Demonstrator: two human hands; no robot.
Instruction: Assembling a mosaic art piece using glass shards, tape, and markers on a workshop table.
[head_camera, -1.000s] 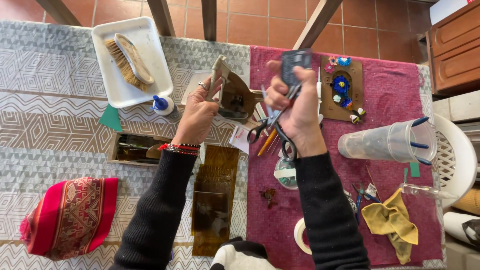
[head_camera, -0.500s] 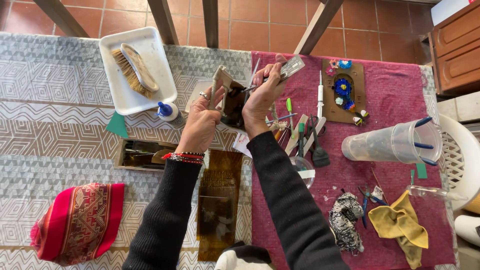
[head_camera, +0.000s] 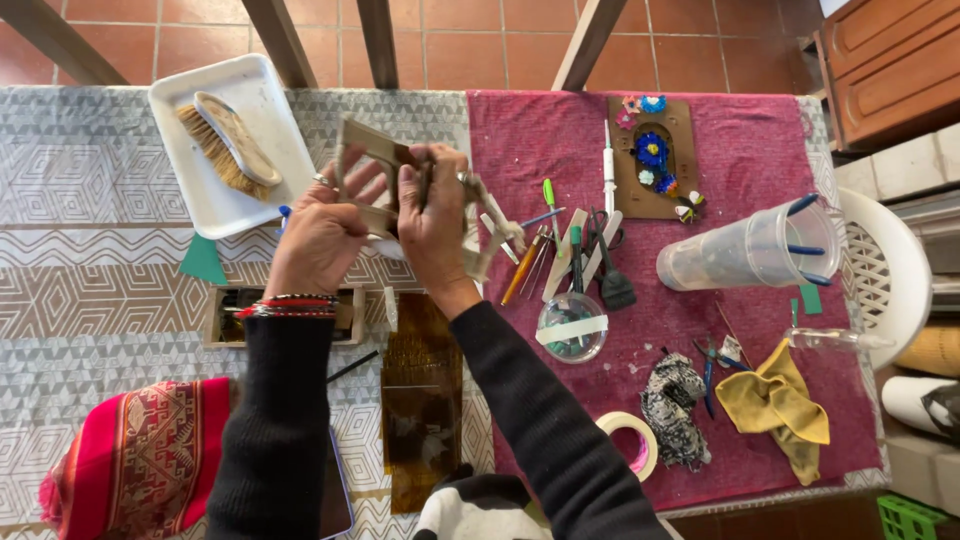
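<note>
Both the left hand (head_camera: 322, 232) and right hand (head_camera: 432, 218) close their grip on a flat, angular brown glass piece (head_camera: 372, 150) held above the patterned counter (head_camera: 90, 290), near a white tray (head_camera: 262, 120) holding a bristle brush (head_camera: 228, 142).

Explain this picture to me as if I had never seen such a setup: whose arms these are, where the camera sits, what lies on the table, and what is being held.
There is no machine here. The camera is worn on a person's head and looks straight down, so the two arms in black sleeves are that person's own. The left hand and right hand meet above the table and together grip a small piece of brownish glass.

Below lies a patterned grey tablecloth and a dark red cloth. On them: a white tray with a scrubbing brush, a bunch of pens and tools, a clear plastic cup on its side, a roll of tape and a yellow rag.
</note>
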